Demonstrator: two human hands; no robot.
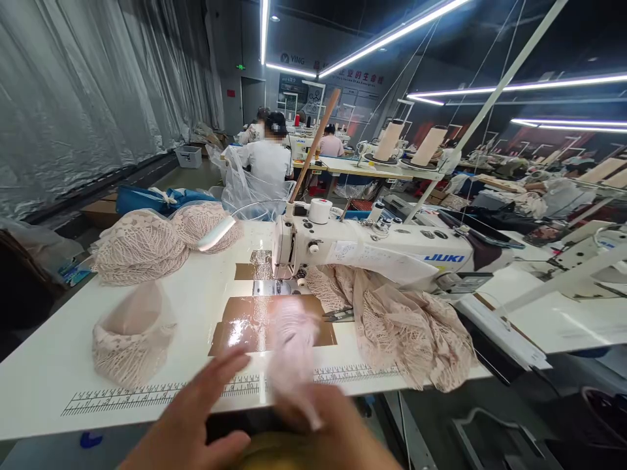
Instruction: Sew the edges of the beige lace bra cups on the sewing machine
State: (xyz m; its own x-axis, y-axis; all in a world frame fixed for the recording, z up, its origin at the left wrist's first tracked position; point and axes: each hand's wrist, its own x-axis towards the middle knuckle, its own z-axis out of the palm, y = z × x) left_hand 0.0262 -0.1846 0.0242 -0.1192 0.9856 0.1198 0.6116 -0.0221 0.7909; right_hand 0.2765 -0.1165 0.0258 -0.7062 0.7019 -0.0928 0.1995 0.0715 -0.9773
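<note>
My left hand [196, 418] hovers over the front edge of the white sewing table [59, 365], fingers stretched out and apart, holding nothing. My right hand [337, 431] is low at the table's front edge, gripping a pale pink lace piece [294, 352] that is smeared by motion. The piece rises over a brown taped patch [245, 326] in front of the needle of the white JUKI sewing machine [372, 248]. A heap of pink lace fabric [406, 320] lies under the machine arm to the right.
Stacks of pink lace cups [142, 248] and one lone cup [132, 339] sit on the table's left. A printed ruler [147, 395] runs along the front edge. Other workers [267, 160] sit at tables ahead. Thread cones [428, 145] stand at the back right.
</note>
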